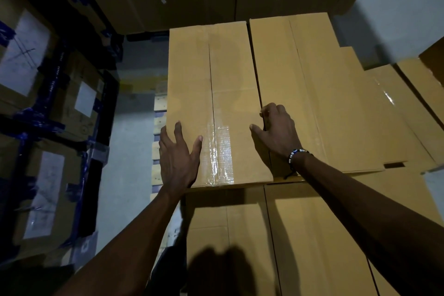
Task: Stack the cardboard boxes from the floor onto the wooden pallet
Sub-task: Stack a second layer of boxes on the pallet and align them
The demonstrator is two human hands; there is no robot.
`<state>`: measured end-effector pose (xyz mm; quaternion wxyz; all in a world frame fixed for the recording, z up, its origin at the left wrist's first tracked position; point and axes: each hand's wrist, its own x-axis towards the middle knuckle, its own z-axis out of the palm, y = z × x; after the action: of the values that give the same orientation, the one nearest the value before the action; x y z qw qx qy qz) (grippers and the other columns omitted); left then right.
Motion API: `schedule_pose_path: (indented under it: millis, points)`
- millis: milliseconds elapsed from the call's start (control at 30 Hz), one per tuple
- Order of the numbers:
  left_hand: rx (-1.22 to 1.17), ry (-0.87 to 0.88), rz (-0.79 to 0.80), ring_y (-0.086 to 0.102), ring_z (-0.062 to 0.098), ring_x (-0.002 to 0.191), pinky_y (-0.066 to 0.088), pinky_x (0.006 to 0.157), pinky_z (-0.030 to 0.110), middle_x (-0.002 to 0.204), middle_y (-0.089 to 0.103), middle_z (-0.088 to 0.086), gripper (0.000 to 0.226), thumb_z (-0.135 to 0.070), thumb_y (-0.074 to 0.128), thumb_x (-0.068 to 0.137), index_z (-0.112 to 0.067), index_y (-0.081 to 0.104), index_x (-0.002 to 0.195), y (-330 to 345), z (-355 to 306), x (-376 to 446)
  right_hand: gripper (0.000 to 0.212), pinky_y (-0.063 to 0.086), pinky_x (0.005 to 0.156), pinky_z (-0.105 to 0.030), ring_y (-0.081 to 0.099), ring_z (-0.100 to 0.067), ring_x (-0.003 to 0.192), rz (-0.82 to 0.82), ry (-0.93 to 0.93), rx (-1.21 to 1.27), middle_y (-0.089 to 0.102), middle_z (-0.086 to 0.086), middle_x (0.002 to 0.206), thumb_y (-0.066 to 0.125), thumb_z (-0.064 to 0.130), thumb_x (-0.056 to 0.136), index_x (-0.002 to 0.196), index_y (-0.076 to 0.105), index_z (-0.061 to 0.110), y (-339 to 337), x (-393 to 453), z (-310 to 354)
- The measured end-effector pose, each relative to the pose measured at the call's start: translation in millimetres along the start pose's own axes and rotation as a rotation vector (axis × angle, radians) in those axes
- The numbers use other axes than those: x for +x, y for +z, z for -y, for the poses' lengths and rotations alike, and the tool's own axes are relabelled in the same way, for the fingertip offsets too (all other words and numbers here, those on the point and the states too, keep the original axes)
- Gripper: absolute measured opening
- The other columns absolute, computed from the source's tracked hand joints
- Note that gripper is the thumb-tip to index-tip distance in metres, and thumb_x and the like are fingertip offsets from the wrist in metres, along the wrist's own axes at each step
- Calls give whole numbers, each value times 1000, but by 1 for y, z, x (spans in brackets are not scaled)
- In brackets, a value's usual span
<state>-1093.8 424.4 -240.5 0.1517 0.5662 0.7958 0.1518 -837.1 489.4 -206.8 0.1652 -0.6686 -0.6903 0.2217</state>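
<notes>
My left hand [179, 158] lies flat on the near left corner of the long cardboard box [213, 103] at the centre of the frame, fingers spread and straight, the outer ones reaching over its left edge. My right hand [278, 130] curls over the box's right edge, fingertips tucked into the narrow gap between it and the neighbouring box [319, 94], thumb lying on the top face. A beaded bracelet [296, 154] sits on that wrist. A strip of clear tape [221, 151] runs along the box's centre seam. The box rests on a lower layer of boxes [300, 235] in the bottom half of the frame. Slats of the wooden pallet [159, 125] show just left of the box, over the grey floor [125, 175]. Wrapped cartons with white labels [48, 115] stand stacked along the left side.
</notes>
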Motion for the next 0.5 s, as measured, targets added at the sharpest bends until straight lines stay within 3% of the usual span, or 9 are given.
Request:
schedule_pose_path:
  millis: [133, 367, 500]
  points:
    - [1, -12, -11, 38, 42, 145, 45, 108, 58, 164, 25, 19, 76, -68, 39, 102, -22, 26, 160, 2, -3, -1, 52, 51, 86, -29, 58, -20, 104, 5, -43, 104, 50, -12, 130, 79, 29, 88, 128, 54, 8, 0, -1, -7]
    - [6, -34, -49, 38, 43, 144, 43, 110, 58, 164, 25, 20, 73, -66, 38, 103, -20, 28, 158, 11, -11, 0, 70, 53, 85, -25, 54, -11, 106, 39, -31, 215, 39, -7, 141, 79, 22, 89, 148, 45, 8, -1, -1, -25]
    - [43, -9, -26, 24, 45, 152, 29, 120, 61, 169, 13, 23, 82, -71, 27, 102, -16, 24, 162, 15, -11, -1, 69, 52, 90, -25, 53, -11, 108, 77, -39, 231, 38, -8, 142, 78, 21, 90, 150, 44, 9, -2, 4, -27]
